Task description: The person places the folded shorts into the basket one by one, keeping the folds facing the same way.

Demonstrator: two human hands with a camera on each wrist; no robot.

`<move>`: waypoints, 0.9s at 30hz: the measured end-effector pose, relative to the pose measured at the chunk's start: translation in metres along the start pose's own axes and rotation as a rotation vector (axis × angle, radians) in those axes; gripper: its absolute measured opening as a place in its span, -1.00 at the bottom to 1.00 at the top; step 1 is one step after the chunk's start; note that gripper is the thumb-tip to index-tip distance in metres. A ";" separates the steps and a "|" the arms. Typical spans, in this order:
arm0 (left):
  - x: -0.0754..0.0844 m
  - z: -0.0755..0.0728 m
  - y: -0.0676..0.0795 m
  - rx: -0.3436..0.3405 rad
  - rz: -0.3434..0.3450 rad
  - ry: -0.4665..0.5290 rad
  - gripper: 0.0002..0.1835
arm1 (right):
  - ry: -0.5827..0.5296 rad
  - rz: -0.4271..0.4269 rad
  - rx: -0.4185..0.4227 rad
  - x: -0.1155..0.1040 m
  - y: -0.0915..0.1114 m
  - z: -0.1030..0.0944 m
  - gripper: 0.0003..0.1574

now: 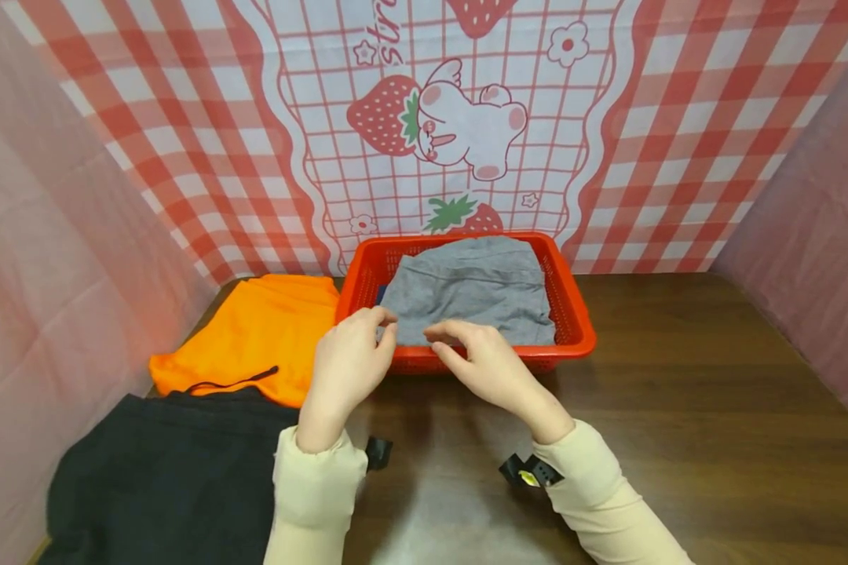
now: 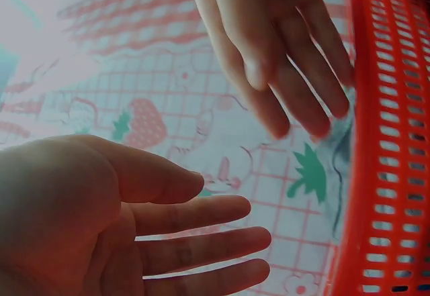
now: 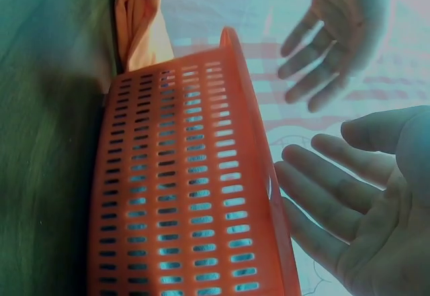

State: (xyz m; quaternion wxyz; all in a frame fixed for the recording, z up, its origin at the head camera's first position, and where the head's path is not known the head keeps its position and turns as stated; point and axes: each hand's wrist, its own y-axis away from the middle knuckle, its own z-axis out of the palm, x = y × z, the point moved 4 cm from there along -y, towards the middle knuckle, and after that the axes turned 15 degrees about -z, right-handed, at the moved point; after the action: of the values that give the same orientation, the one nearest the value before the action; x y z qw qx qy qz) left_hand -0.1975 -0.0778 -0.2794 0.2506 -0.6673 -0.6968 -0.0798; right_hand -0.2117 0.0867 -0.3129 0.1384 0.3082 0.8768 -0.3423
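Observation:
A grey folded cloth garment (image 1: 469,290) lies inside a red plastic basket (image 1: 572,314) with slotted walls. Over the basket's front rim, toward its left end, hovers my left hand (image 1: 349,357), fingers extended and holding nothing. My right hand (image 1: 484,361) is above the same rim nearer the middle, its fingers loosely bent with nothing in them. Both wrist views show the fingers of the left hand (image 2: 195,235) and the right hand (image 3: 356,195) spread and relaxed beside the basket wall. A bit of dark blue cloth (image 1: 381,294) peeks out at the basket's left inside.
Left of the basket lies an orange folded garment (image 1: 261,329) with a dark cord. A black garment (image 1: 162,479) lies in front of it, at the table's left. The brown wooden table (image 1: 685,408) extends to the right. Behind the basket hangs a red-and-white checked cloth (image 1: 678,133).

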 end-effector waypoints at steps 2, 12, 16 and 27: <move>0.004 -0.003 0.005 0.017 0.017 0.003 -0.77 | -0.003 -0.005 -0.001 -0.001 -0.001 0.001 -0.71; -0.001 -0.015 0.029 0.074 0.019 -0.034 -0.79 | -0.025 -0.018 0.006 -0.006 0.001 0.006 -0.74; -0.006 -0.018 0.038 0.101 0.013 -0.046 -0.81 | -0.047 -0.022 -0.007 -0.009 0.001 0.010 -0.74; -0.033 -0.037 0.055 0.123 -0.047 -0.047 -0.79 | -0.039 -0.072 -0.013 -0.021 0.002 0.019 -0.77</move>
State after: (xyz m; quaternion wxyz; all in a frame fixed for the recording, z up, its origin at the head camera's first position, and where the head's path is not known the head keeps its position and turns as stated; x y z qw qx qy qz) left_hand -0.1359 -0.1186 -0.2743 0.2728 -0.6360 -0.7214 -0.0271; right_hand -0.1936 0.0649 -0.3179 0.1452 0.2687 0.8867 -0.3471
